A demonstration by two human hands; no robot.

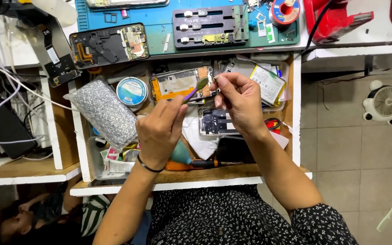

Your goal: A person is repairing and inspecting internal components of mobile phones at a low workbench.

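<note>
— How much room is there to move?

— Little. Both hands work over an open drawer [296,113] crammed with phone parts, its white side walls close on either side. Beyond its front edge the person's lap begins; to the right the tiled floor [355,145] lies open.

— And the hands?

— The left hand [159,129] is closed around a purple-handled brush [195,89], bristles up and pointing right. The right hand [239,102] pinches a tiny part [215,79] between thumb and fingertips, too small to identify. The bristle tip sits just beside that part, almost touching.

— Packages nearby?

— A round blue-and-white tin [132,91] sits left of the hands, beside a bubble-wrap pouch [103,113] lying aslant. A flat yellow-edged battery [267,84] lies at the right wall. On the bench above, a blue mat [159,18] carries an opened phone [109,44] and a black holding jig [209,26].
</note>
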